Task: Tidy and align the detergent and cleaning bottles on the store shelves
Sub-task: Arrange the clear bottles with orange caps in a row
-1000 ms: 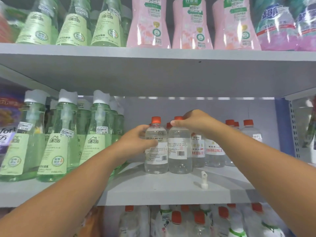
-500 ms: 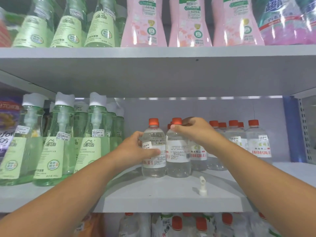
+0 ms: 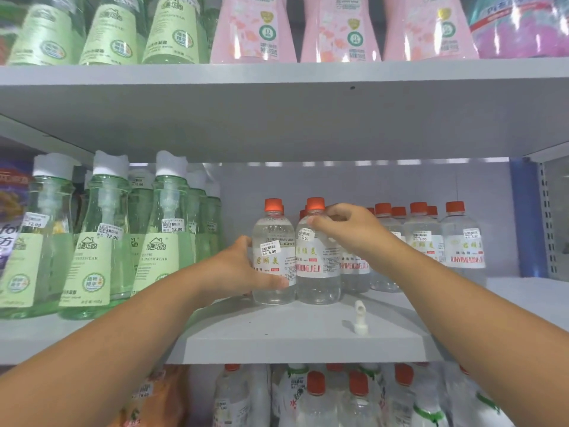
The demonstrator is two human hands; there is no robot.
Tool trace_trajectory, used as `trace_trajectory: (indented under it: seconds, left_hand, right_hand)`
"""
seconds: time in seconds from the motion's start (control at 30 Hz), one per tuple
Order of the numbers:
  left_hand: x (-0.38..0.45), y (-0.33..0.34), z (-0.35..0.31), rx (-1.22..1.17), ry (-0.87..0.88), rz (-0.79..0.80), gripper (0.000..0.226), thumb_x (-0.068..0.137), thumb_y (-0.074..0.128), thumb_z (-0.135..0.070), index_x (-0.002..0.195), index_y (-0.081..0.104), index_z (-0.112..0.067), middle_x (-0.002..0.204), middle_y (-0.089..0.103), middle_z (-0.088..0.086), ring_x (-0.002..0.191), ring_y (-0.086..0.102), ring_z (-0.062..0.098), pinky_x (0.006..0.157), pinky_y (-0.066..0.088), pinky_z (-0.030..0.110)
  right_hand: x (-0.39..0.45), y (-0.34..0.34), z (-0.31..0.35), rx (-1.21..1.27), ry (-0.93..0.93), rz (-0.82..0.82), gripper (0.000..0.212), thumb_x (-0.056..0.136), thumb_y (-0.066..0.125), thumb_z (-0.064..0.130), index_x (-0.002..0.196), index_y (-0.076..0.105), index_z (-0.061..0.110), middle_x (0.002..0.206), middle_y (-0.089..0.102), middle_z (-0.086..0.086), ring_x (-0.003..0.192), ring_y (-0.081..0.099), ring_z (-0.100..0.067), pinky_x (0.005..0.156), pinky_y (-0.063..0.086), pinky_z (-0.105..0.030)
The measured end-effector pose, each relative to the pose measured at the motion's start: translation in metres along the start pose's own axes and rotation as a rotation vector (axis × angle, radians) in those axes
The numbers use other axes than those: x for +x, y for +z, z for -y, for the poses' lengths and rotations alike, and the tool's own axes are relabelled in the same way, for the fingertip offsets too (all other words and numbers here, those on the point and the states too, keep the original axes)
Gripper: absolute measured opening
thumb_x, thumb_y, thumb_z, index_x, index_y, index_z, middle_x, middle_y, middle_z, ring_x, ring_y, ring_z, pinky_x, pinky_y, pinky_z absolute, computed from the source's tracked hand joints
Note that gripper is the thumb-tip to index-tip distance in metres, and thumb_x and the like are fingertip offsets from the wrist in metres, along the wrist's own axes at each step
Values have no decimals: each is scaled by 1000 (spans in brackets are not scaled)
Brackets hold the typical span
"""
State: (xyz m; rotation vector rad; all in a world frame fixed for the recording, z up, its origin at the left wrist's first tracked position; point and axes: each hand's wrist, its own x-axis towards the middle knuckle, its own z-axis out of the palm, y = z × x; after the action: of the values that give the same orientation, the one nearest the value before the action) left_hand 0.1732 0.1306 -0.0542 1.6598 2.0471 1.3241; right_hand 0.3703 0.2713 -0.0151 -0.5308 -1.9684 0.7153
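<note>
Bottles of clear liquid with red caps stood on the middle shelf [image 3: 308, 340], to the right of a group of green bottles [image 3: 104, 241]. Two of them stood at the front, touching side by side. The left hand [image 3: 237, 269] wrapped round the left bottle [image 3: 272, 260], thumb across the lower edge of its label, fingers hidden behind it. The right hand [image 3: 348, 229] gripped the shoulder of the right bottle [image 3: 317, 257] just below the cap, thumb on the front and fingers curled over the far side. Both bottles stood upright with their labels facing out. More of the same bottles [image 3: 431, 241] stood in rows behind and to the right. A small white nozzle [image 3: 358, 317] lay on the shelf in front of them, apart from every bottle. Pink bottles [image 3: 338, 29] and more green ones lined the upper shelf [image 3: 277, 75]; red-capped bottles filled the lower level.
</note>
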Motion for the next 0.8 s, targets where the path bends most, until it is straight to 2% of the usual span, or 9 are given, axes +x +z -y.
trace_trajectory:
  seconds: [0.07, 0.13, 0.27, 0.33, 0.43, 0.5, 0.57, 0.63, 0.8]
  left_hand:
    - [-1, 0, 0, 11, 4, 12, 74, 66, 94, -28, 123, 47, -33, 98, 75, -15, 80, 74, -2, 68, 63, 24]
    - [-1, 0, -2, 36, 26, -10, 68, 69, 91, -26, 120, 47, -35, 100, 73, -16, 79, 72, -5, 63, 59, 17]
    - [-2, 2, -1, 39, 33, -30, 64, 71, 91, -25, 113, 46, -38, 97, 74, -16, 75, 72, -6, 56, 55, 13]
    - [-1, 1, -2, 31, 25, -29, 61, 70, 92, -26, 109, 47, -39, 95, 74, -16, 75, 73, -3, 58, 59, 17]
    - [-1, 2, -2, 3, 11, -56, 59, 68, 94, -31, 108, 51, -39, 88, 75, -15, 72, 74, 2, 65, 64, 29]
    - [-1, 2, -2, 14, 23, -72, 56, 69, 94, -32, 107, 53, -38, 87, 74, -15, 71, 73, 0, 67, 65, 32]
    - [-2, 2, -3, 52, 40, -68, 52, 71, 91, -34, 107, 54, -38, 92, 74, -16, 73, 73, 0, 71, 65, 35]
    - [-4, 3, -5, 60, 46, -75, 51, 73, 90, -35, 110, 55, -37, 95, 73, -16, 75, 73, 0, 74, 65, 36]
    - [-5, 4, -10, -62, 35, -116, 59, 78, 89, -27, 125, 54, -25, 101, 72, -7, 74, 75, 2, 61, 62, 26]
  right_hand:
    - [-2, 1, 0, 1, 0, -11, 48, 76, 78, 66, 109, 71, 32, 103, 71, 18, 95, 67, -3, 71, 50, -26]
    - [-3, 0, 0, 2, 6, 4, 41, 78, 79, 62, 105, 72, 32, 96, 74, 18, 88, 70, -2, 63, 49, -22]
    - [-1, 0, 0, -10, 18, 28, 56, 86, 73, 55, 131, 66, 22, 127, 69, 6, 110, 65, -15, 64, 46, -23]
    - [-1, 1, -1, -6, 16, 29, 56, 86, 72, 57, 130, 65, 23, 128, 67, 9, 110, 63, -14, 64, 44, -22]
    - [-4, 1, -2, -17, 9, 25, 39, 80, 77, 62, 107, 67, 36, 101, 69, 22, 88, 66, 1, 59, 44, -18]
    - [-3, -1, -4, -22, 5, 38, 27, 82, 79, 55, 98, 68, 36, 81, 73, 25, 72, 69, 7, 51, 46, -13]
    - [-4, -3, -4, 4, 6, 66, 17, 87, 77, 47, 87, 62, 39, 63, 63, 41, 60, 61, 22, 40, 40, -4]
    - [-5, -2, -2, 30, 3, 81, 22, 89, 75, 46, 81, 55, 42, 56, 55, 47, 56, 52, 30, 37, 36, -2]
    - [-4, 1, -4, 3, 19, 46, 31, 79, 79, 58, 98, 65, 38, 81, 73, 24, 69, 70, 6, 55, 49, -16]
